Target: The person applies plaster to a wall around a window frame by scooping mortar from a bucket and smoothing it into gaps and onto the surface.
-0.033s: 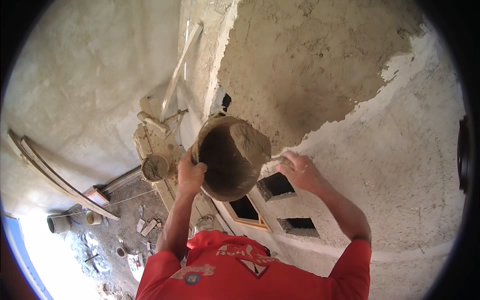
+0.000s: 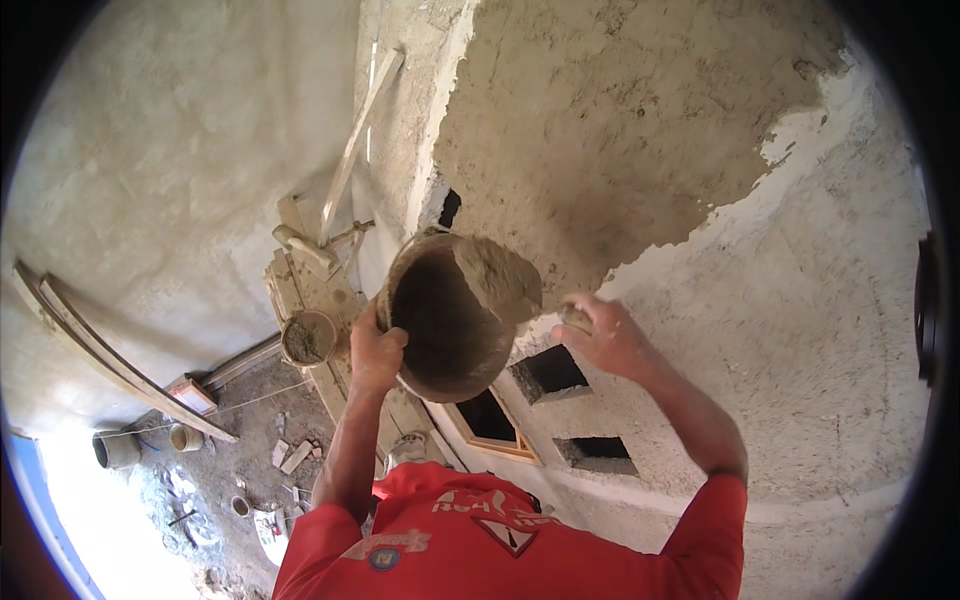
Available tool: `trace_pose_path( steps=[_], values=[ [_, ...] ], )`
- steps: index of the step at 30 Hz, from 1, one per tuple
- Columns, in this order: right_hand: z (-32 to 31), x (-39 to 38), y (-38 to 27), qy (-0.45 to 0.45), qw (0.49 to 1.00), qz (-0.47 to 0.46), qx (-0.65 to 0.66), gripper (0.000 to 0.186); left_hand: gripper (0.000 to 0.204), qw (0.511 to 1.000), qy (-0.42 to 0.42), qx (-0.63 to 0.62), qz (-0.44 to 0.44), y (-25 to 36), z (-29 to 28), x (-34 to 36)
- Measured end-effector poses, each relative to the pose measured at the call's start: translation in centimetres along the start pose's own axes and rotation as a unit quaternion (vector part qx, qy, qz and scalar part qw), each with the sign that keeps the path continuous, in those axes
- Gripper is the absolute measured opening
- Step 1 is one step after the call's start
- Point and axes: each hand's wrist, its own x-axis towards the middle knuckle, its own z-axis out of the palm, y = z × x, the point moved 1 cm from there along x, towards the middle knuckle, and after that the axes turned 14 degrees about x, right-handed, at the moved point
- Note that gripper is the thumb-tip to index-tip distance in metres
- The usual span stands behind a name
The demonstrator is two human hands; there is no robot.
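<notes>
Here, in the head view, a round mortar pan [image 2: 450,325] is held up high against a partly plastered wall [image 2: 640,130], tipped so that its dark inside faces the camera. The left hand [image 2: 375,350] is clamped on the pan's lower left rim, thumb over the edge. A lump of grey wet mortar [image 2: 497,275] sits on the upper right part of the pan. The right hand [image 2: 605,335] is closed around a small tool handle [image 2: 575,318], just beside the pan's right rim; the blade cannot be made out.

The pan is judged to be stiff and fairly heavy with its load, the weight lying off to the mortar side, so a firm grip on the rim is called for. The rim is probably gritty and slick where wet mortar has been smeared. The mortar itself is soft and likely to slump or drop if the pan is tilted further.

Below, small wall openings [image 2: 550,372], a second pan of mortar [image 2: 308,338] on a wooden scaffold [image 2: 300,270], and debris-strewn ground [image 2: 230,480] are seen.
</notes>
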Motion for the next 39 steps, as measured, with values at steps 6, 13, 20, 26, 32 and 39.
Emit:
trace_pose_path(
  steps=[6,13,20,26,32,39],
  values=[
    [-6.4,2.8,-12.6,-0.076,0.994,-0.073,-0.021,0.044,0.062,0.997,0.061,0.057,-0.005,-2.3,-3.0,0.2],
    [-9.9,3.0,-15.6,-0.173,0.971,-0.051,0.156,0.041,0.063,0.98,0.105,0.161,-0.044,-5.3,-5.4,-0.6],
    [-25.8,-0.5,-8.8,0.443,0.885,0.015,-0.138,0.057,0.059,0.983,0.091,0.153,-0.033,-8.0,-4.5,-1.4],
    [-18.7,-8.7,-4.3,0.371,0.907,0.105,-0.169,0.053,0.058,0.988,0.036,0.15,-0.032,-9.1,-1.7,-3.4],
    [-2.0,-17.0,6.8,0.108,0.9,0.361,0.216,0.043,0.058,0.984,-0.131,0.087,-0.086,-11.3,5.9,-4.9],
    [14.2,-33.9,17.4,0.257,0.779,0.442,0.363,0.043,0.055,0.952,-0.271,0.037,-0.14,-11.4,15.1,-7.5]
  ],
)
